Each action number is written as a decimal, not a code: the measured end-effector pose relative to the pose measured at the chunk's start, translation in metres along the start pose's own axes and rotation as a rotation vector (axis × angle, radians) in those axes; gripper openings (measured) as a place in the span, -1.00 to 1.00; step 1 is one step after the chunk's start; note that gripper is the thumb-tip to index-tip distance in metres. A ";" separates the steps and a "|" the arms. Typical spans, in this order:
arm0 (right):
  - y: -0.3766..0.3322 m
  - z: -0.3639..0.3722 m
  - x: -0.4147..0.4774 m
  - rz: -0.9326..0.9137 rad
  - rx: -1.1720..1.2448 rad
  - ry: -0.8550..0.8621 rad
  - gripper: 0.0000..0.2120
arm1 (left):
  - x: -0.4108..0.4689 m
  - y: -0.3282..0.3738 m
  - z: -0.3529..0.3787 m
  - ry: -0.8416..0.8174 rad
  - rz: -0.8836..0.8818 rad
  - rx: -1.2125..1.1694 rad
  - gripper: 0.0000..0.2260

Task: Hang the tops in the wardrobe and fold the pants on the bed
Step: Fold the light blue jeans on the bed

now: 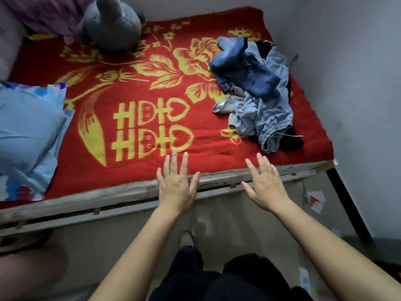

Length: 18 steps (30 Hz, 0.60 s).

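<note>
A person stands at the near edge of a bed (121, 192), both arms stretched forward. The left hand (176, 187) and the right hand (265, 187) are flat, palms down, with fingers spread; neither hand holds anything. Both hands lie over the bed's worn wooden rim, the fingertips reaching onto the red blanket (134, 96) with its yellow flower pattern, though whether they touch the bed cannot be told.

The clothes to be sorted lie in a rumpled pile (256, 94) on the right side of the bed, close to the wall (347, 83) and well apart from both hands. A dark blue garment (245, 72) sits on top — below it, pale denim pants (269, 118) spill toward the near edge, their elastic waistband showing. A black garment (290, 142) pokes out from under them.

On the left edge of the bed rests a light blue pillow (28, 127). A grey plush toy (112, 25) sits at the far end, beside a purple cloth (50, 14). Down on the floor, between the arms, one pale shoe (186, 238) shows, and a few scraps of paper (315, 200) lie near the bed's right corner.
</note>
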State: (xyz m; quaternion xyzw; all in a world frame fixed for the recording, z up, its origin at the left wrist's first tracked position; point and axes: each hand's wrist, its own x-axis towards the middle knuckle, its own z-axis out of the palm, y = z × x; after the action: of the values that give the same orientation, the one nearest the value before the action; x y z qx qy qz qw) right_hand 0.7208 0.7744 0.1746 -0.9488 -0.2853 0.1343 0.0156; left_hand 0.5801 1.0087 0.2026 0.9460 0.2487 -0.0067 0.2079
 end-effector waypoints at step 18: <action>0.235 0.108 0.230 0.648 0.757 -0.186 -0.39 | 0.306 0.185 0.199 -0.358 0.083 0.084 -0.42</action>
State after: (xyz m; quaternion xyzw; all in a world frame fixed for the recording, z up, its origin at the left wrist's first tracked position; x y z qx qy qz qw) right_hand 1.0026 0.6979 -0.0110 -0.9004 0.0922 0.3103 0.2907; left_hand 0.9532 0.9269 0.0574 0.9469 0.1681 -0.1768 0.2094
